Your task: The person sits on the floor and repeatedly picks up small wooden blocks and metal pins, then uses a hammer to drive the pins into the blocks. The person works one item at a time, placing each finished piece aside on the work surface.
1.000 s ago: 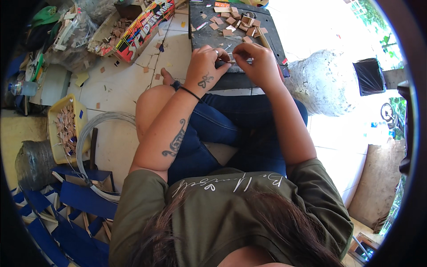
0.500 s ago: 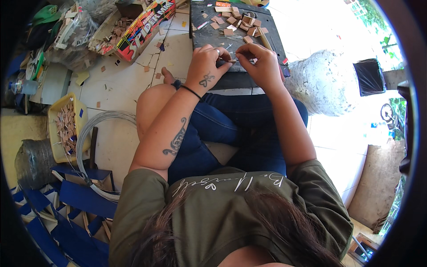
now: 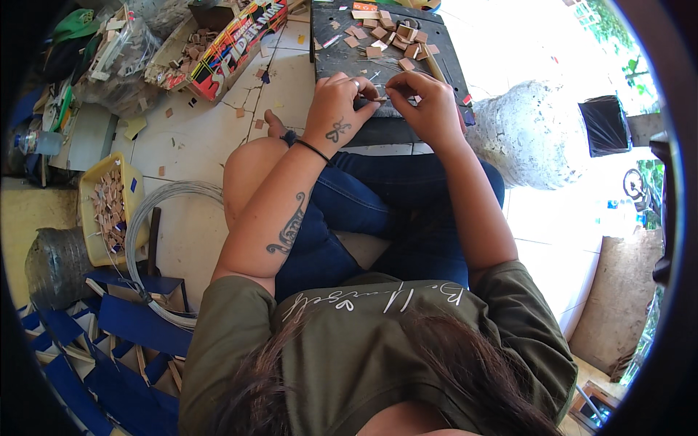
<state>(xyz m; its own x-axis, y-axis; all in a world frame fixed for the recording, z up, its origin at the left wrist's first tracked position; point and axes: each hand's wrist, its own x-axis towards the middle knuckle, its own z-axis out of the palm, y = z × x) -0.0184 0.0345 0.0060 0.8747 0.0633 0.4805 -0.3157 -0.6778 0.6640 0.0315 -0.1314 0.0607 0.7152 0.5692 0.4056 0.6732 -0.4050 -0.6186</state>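
Over the near edge of a dark low table [image 3: 342,65], my left hand [image 3: 338,109] is closed in a pinch. At its thumb tip shows the edge of a small brown wooden piece [image 3: 380,99]. Close to its right, my right hand [image 3: 427,107] has thumb and forefinger pressed together. Whatever lies between them is too small to make out. Just beyond the fingers, several square brown wooden pieces [image 3: 374,52] lie in a loose heap, with thin wires beside them. A wooden-handled tool [image 3: 434,67] rests along the table's right side.
Left on the tiled floor are a coil of grey wire [image 3: 134,240], a yellow tub [image 3: 138,218] of wooden pieces and a printed cardboard box [image 3: 218,69]. Blue compartmented boxes [image 3: 138,320] stand at lower left. A wrapped whitish bundle [image 3: 527,134] sits right of the table.
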